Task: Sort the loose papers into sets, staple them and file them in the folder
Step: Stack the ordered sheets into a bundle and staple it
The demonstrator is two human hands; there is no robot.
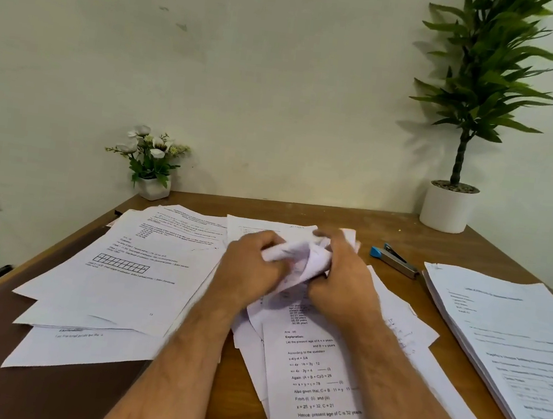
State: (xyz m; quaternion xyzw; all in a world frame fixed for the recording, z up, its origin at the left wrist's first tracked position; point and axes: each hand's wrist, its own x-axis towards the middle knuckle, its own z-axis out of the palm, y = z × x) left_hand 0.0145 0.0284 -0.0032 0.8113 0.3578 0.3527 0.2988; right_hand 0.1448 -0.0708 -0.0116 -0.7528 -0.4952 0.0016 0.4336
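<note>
Left hand (250, 272) and right hand (342, 282) are both gripping, seemingly crumpling, a paper sheet (297, 256) above the table (302, 212).

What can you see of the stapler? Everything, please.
The stapler lies flat on the brown wooden desk, to the right of both hands and just beyond the neat paper stack at the right. It has a grey metal body and a blue plastic end cap that faces left, with a dark upper arm. It looks closed and lies at a diagonal. Neither hand touches it, and no paper covers it.
</note>
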